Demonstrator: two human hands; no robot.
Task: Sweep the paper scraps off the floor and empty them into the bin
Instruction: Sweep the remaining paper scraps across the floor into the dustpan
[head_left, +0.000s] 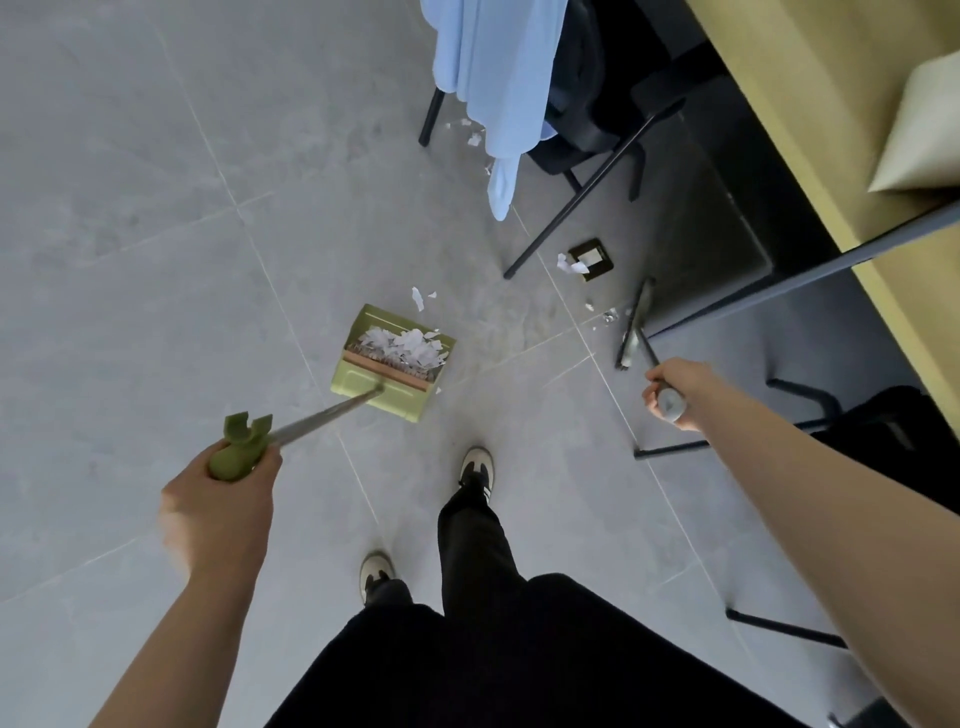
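A green long-handled dustpan (363, 382) stands on the grey tiled floor (156, 260) with a heap of white paper scraps (408, 345) inside. My left hand (218, 509) grips the green end of its handle. My right hand (672, 395) grips the grey handle of a broom, whose head (635, 325) lies on the floor under the desk edge. Loose scraps lie beyond the pan (418, 297), near a floor socket (569, 265), beside the broom head (608, 315) and under the chair (474, 137). No bin is in view.
A black chair (587, 171) draped with a light blue shirt (493, 78) stands ahead. A wooden desk (810, 93) with dark metal legs runs along the right. A dark floor socket (592, 258) sits between them. My feet (478, 470) are behind the dustpan.
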